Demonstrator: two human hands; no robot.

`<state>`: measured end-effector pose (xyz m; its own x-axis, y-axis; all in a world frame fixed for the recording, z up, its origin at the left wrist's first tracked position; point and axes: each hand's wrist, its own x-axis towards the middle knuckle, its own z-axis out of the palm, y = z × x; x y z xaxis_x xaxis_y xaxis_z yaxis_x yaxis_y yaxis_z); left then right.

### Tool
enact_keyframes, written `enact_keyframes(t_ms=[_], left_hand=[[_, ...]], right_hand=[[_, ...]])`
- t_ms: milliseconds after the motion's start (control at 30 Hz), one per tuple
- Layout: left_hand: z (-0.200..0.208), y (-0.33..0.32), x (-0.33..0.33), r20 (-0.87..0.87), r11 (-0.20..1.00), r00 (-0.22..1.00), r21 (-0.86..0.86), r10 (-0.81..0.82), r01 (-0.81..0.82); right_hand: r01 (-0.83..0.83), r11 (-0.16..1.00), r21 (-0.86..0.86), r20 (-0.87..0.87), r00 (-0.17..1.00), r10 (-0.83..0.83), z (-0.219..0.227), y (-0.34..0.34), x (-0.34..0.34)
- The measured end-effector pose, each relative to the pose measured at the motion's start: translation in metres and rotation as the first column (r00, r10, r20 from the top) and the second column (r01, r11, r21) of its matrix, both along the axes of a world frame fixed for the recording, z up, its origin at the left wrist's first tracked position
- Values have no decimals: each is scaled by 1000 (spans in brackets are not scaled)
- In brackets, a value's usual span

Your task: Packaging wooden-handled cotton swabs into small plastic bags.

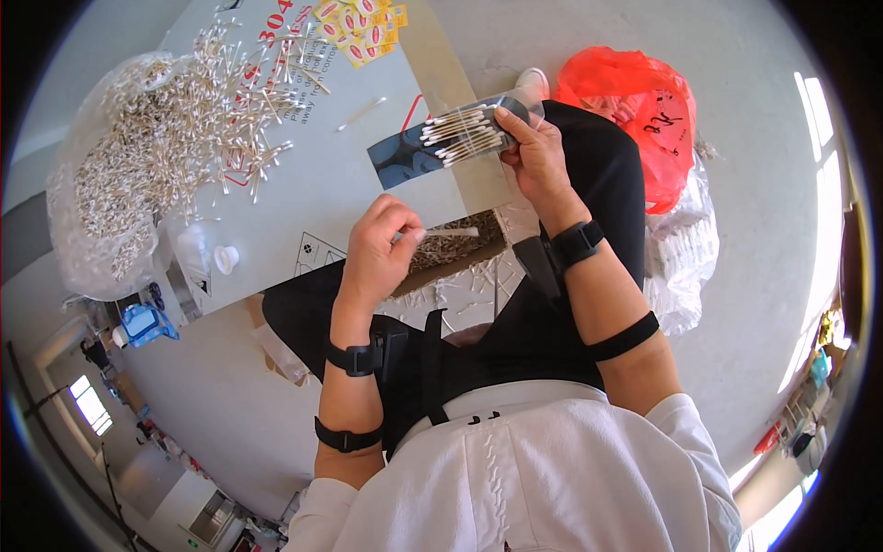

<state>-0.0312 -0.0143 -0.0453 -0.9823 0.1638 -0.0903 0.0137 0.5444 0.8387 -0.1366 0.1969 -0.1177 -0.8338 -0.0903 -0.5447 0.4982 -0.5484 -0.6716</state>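
Note:
My left hand (377, 247) is closed in a pinch, with a single cotton swab (452, 232) sticking out to the right from its fingertips. Between the thumb and fingers of my right hand (539, 161) is a flat, clear plastic bag (400, 158) with a bundle of cotton swabs (463, 134) in it. The bag lies tilted over the table's right part, its dark-looking end pointing left. Below the two hands, an open cardboard box (452, 268) holds many loose swabs; the left hand covers part of it.
A large clear bag (69, 207) spills a heap of swabs (175, 138) across the table (359, 207). Yellow packets (361, 28) lie at the far edge, and one loose swab (361, 112) nearer. A white cap (225, 259) is front left. A red plastic bag (635, 69) stands right.

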Motion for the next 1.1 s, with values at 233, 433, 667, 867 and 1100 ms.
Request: enact_keyframes(t_ms=[233,433,667,867,1100], left_hand=[[-30,-25,-54,-385,864,843,-186,374,-468],[-41,-47,-99,-416,753,888,-517,195,-407],[-26,-21,-70,-383,872,924,-450,7,-194],[-23,-5,-68,-433,808,884,-576,-176,-122],[-31,22,-83,-455,815,853,-576,-257,-62]], right_hand=[[14,999,-33,-21,1000,-15,-10,4,1],[-2,999,-44,-23,1000,1,-6,-1,1],[7,1000,1,14,1000,-7,3,1,0],[6,1000,-10,7,1000,-5,3,-3,1],[-1,999,-44,-32,999,0,-2,0,1]])
